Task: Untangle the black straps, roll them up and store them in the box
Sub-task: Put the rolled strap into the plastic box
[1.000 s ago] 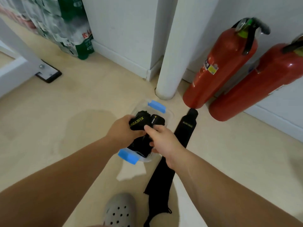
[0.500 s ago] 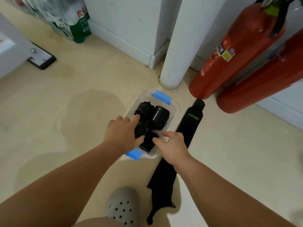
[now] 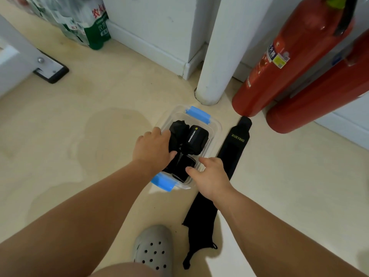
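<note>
Left hand [image 3: 153, 148] lies flat with fingers extended, pressing the rolled straps [image 3: 197, 138] in the clear box [image 3: 217, 129] beneath its fingertips. Right hand [image 3: 209, 176] is loosely spread over the box's near rim and holds nothing. A second ago both hands gripped a roll above the box; it now sits inside. One unrolled strap [image 3: 237, 142] lies flat just outside the right hand.

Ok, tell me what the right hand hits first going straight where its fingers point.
Probably the near rolled strap in the box; the right hand points forward-left at it. Depth is unclear.
</note>
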